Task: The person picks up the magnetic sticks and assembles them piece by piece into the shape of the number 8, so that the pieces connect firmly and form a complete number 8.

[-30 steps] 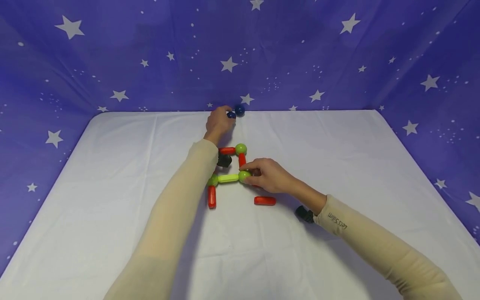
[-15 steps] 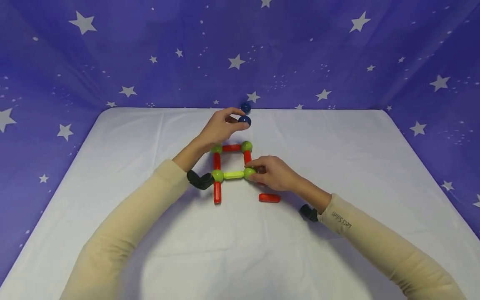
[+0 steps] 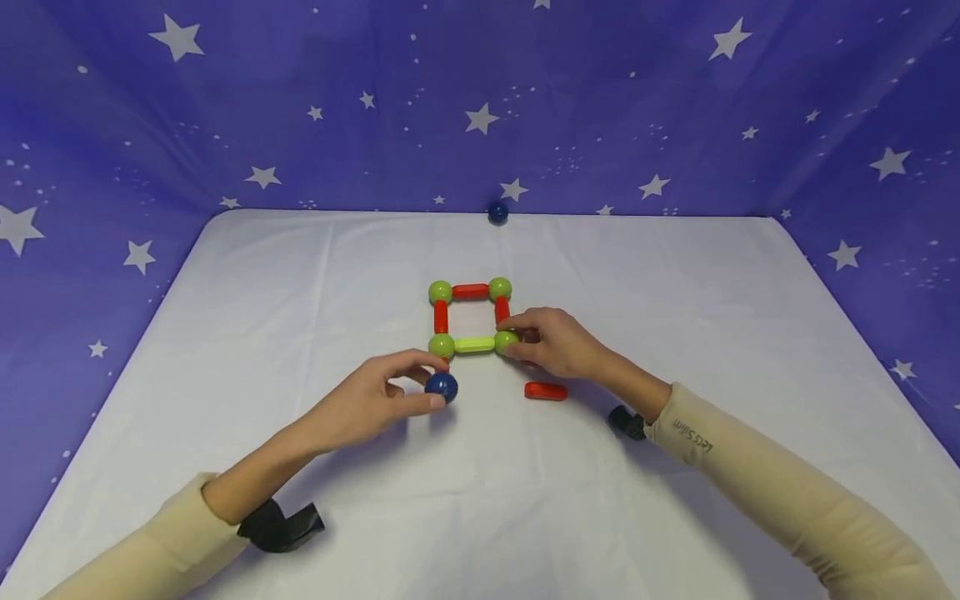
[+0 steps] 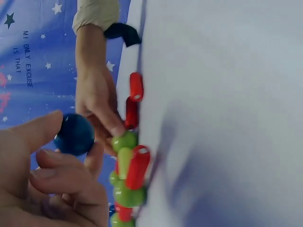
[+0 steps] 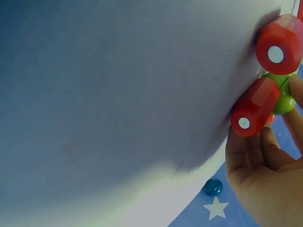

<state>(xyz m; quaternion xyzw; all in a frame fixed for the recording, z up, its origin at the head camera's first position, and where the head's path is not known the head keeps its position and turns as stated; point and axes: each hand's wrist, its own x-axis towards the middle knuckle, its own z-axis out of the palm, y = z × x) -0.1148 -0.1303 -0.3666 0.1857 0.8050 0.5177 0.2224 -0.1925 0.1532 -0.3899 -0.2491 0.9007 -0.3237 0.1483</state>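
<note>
My left hand pinches a dark blue ball between thumb and fingers, over the near left of a square of sticks and balls. Three red sticks and a yellow-green stick link green balls at the corners, such as the near left green ball. A further red stick runs toward me from that ball, mostly hidden behind the left hand in the head view. My right hand grips the near right green ball with thumb and fingertips. Below this hand shows another red stick.
A loose red stick lies in front of the right hand. Another dark blue ball sits at the table's back edge, against the purple star-patterned cloth. Black straps stick out from the sleeves near both wrists.
My left hand has picked up one blue ball from the back edge and brought it toward me, to the structure's near left corner. The right hand has kept its hold on the green ball.
</note>
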